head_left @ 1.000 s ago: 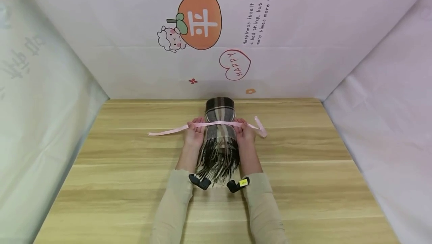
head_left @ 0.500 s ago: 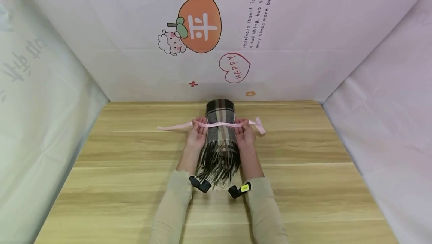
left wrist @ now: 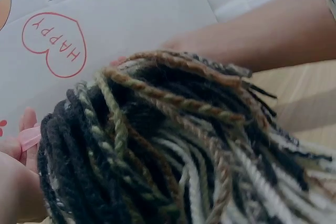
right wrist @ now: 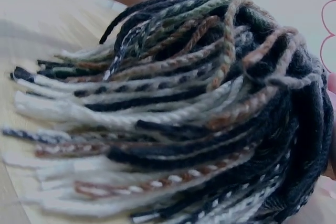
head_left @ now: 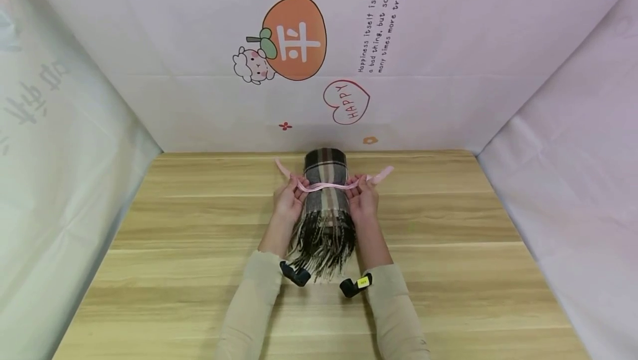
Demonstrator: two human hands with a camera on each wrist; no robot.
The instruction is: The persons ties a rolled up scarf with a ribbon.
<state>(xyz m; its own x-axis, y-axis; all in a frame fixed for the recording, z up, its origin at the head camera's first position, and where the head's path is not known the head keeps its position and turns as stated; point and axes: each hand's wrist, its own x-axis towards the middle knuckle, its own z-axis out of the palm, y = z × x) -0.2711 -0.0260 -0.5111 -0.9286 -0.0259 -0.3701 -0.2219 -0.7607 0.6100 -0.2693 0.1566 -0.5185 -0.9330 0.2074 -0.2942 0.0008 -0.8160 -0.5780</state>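
A rolled plaid scarf in black, grey, beige and brown lies in the head view, its fringe toward the person. A pink ribbon crosses its middle in a slightly wavy band and draws the roll in. On the scarf's left side, my left hand pinches the ribbon between thumb and fingers, with a loose tail rising behind it. My right hand pinches the ribbon on the other side, its tail sticking out up and right. Fringe strands fill most of both wrist views and hide much of the hands.
The wooden tabletop spreads around the scarf. Right behind the roll stands a white printed back sheet; white side sheets hang at left and right. Each wrist wears a small black camera.
The left ribbon tail, stretched out leftward before, now points up and back. The right tail has swung up from its folded droop. Across the scarf the ribbon looks wavier.
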